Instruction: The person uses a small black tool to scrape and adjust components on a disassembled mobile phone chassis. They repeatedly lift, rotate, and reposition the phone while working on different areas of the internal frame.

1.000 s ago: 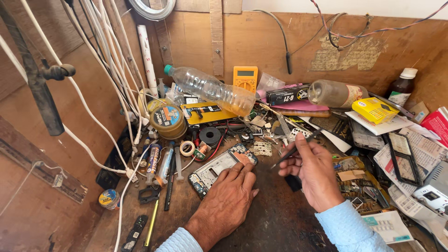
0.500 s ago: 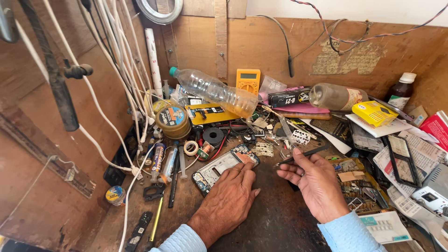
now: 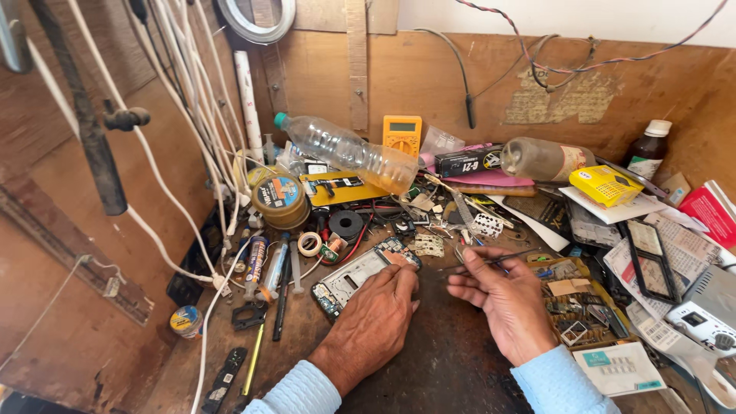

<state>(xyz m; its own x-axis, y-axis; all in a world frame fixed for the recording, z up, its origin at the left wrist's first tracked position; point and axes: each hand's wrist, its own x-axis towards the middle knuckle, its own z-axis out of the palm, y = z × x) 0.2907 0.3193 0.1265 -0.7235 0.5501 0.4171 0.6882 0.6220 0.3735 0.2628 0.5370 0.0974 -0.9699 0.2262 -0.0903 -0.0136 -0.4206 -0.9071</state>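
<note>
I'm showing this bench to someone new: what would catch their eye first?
Probably the two hands at the centre: the left hand rests on an opened phone, and the right hand pinches thin tweezers. Behind them a clear plastic bottle lies tilted beside a yellow multimeter at the back wall.

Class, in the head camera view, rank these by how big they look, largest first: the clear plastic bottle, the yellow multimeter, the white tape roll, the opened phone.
1. Clear plastic bottle
2. Opened phone, partly under the left hand, so unsure
3. Yellow multimeter
4. White tape roll
</note>
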